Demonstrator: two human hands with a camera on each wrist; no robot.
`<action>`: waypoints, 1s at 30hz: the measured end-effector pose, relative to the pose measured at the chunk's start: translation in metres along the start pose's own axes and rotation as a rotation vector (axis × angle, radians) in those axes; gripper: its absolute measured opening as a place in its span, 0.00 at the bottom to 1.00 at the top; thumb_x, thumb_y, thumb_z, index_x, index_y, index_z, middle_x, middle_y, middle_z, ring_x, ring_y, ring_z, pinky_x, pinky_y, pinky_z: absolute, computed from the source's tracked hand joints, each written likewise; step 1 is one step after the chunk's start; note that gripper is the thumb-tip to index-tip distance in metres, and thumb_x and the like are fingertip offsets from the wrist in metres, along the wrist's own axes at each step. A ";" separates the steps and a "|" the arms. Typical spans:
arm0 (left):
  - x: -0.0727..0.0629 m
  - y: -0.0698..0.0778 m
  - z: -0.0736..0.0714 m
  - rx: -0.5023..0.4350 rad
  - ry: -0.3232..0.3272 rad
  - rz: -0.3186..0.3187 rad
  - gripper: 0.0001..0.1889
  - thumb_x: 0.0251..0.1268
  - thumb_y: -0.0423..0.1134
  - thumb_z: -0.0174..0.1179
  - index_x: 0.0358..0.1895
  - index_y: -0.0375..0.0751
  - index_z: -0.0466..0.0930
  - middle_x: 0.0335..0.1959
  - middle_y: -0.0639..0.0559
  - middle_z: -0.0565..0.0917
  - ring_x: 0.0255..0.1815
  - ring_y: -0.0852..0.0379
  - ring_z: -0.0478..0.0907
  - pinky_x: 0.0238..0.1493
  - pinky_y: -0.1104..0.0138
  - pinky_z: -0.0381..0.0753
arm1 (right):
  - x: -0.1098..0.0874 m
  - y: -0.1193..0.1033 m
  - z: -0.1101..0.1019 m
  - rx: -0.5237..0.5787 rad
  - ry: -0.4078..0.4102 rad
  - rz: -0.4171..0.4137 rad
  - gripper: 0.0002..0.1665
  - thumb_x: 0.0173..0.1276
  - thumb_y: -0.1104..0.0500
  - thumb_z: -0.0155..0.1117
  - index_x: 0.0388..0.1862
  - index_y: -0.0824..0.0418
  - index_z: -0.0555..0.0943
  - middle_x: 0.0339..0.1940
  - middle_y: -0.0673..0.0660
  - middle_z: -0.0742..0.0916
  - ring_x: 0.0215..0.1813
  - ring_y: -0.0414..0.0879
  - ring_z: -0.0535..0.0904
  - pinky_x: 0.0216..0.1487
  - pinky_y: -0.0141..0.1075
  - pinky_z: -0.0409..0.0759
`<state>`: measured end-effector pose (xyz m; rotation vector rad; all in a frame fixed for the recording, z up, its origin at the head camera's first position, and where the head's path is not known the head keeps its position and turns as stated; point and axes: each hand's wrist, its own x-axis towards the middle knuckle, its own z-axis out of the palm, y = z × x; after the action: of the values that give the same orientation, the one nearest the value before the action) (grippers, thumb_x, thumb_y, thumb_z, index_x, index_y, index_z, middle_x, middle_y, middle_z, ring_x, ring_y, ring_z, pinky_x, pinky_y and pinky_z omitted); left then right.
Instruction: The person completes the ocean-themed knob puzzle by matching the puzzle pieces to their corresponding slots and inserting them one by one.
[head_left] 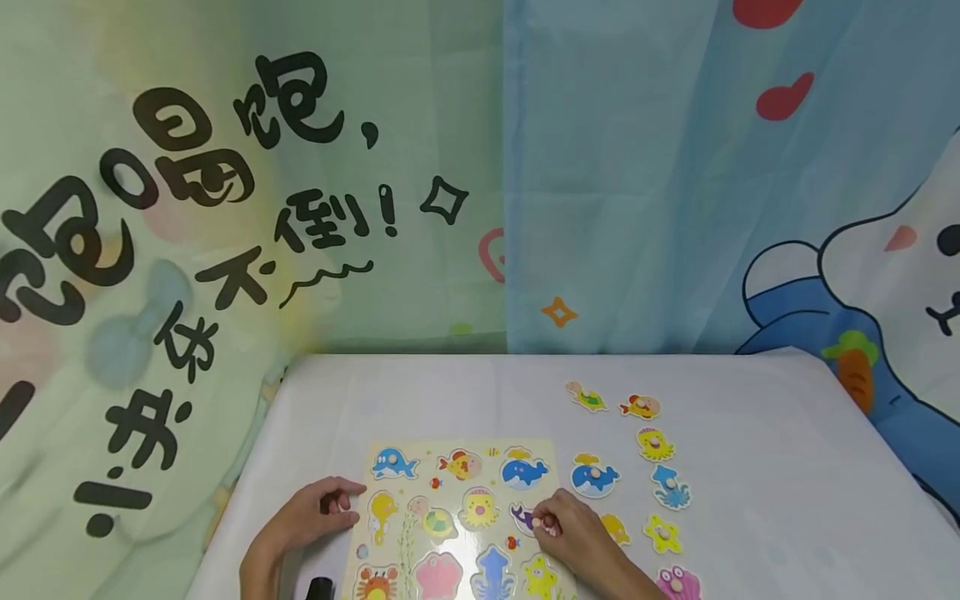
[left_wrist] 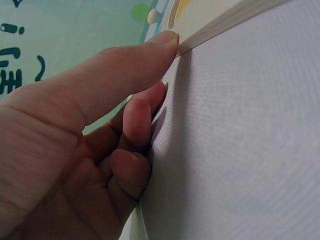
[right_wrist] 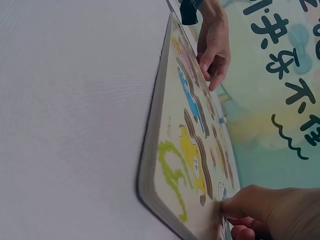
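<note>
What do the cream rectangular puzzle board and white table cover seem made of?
The cream rectangular puzzle board looks like wood or fibreboard, glossy on top: pale bare edge, bright glare. The white table cover appears to be matte woven cloth: fine thread texture close up.

From here, the puzzle board (head_left: 426, 467) is cream, printed with multicoloured sea animals (head_left: 480, 502). The sea-creature piece (head_left: 521, 518) is purple, the starfish piece (head_left: 663, 535) yellow, the whale piece (head_left: 602, 481) blue. White tablecloth (head_left: 765, 475); pale green curtain (head_left: 408, 100) lettered in black, blue curtain (head_left: 615, 167) with red hearts (head_left: 783, 98).

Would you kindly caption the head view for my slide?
Left hand touching a puzzle board, right hand pinching a purple piece.
</note>
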<state>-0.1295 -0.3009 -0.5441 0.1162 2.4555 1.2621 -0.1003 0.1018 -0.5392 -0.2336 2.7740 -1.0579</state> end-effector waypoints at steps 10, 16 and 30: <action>-0.001 0.000 0.004 -0.006 -0.014 -0.010 0.21 0.55 0.43 0.70 0.52 0.43 0.82 0.32 0.52 0.73 0.33 0.63 0.68 0.33 0.71 0.66 | 0.002 -0.004 -0.008 -0.037 -0.114 0.089 0.05 0.59 0.61 0.67 0.34 0.58 0.80 0.29 0.48 0.73 0.32 0.39 0.68 0.34 0.29 0.68; -0.002 0.000 0.001 0.000 -0.008 -0.036 0.21 0.54 0.44 0.71 0.52 0.43 0.82 0.32 0.52 0.73 0.33 0.62 0.68 0.33 0.71 0.66 | 0.004 -0.006 -0.008 -0.131 -0.130 0.068 0.07 0.62 0.58 0.68 0.36 0.57 0.80 0.31 0.47 0.73 0.33 0.38 0.68 0.34 0.29 0.68; 0.001 -0.001 -0.003 -0.014 -0.015 0.038 0.20 0.56 0.43 0.69 0.53 0.42 0.81 0.33 0.52 0.74 0.32 0.66 0.68 0.34 0.72 0.67 | 0.006 -0.005 -0.013 -0.123 -0.128 0.098 0.08 0.62 0.56 0.68 0.36 0.57 0.79 0.30 0.49 0.71 0.31 0.39 0.66 0.31 0.29 0.65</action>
<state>-0.1317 -0.3030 -0.5435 0.1686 2.4420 1.2887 -0.1088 0.1050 -0.5274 -0.1717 2.7067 -0.8211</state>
